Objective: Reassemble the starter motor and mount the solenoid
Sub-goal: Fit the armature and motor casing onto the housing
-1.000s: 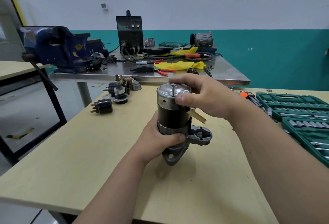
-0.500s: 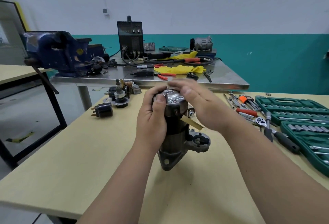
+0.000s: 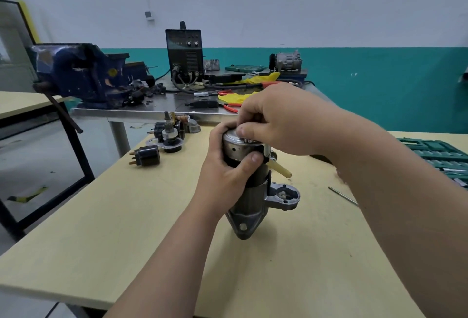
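1. Starter motor stands upright on the near-centre tabletop, nose housing down, end cap on top.
2. Left grip is wrapped around the upper body just under the cap, with the thumb across the near face. It is holding the motor steady.
3. Right grip comes in from the right. Its fingers and thumb are curled over the top of the cap.
4. Step in hand, as I read it: seating or fastening the end cap. The solenoid port on the right of the housing is open, so the solenoid isn't mounted yet.
5. Next move calls for keeping the cap square while the fasteners start, with the left grip resisting twist. The yellow-sleeved lead must stay clear of the joint.
6. A thin rod lies to the right of the motor (possibly a through-bolt, too small to say).
7. Further left are a black pronged part and a parts cluster. Which of them is the solenoid is unclear.
8. Hidden: whatever the right fingertips are working on, and the far side of the cap. The socket set is cut off by the right forearm and the frame edge.
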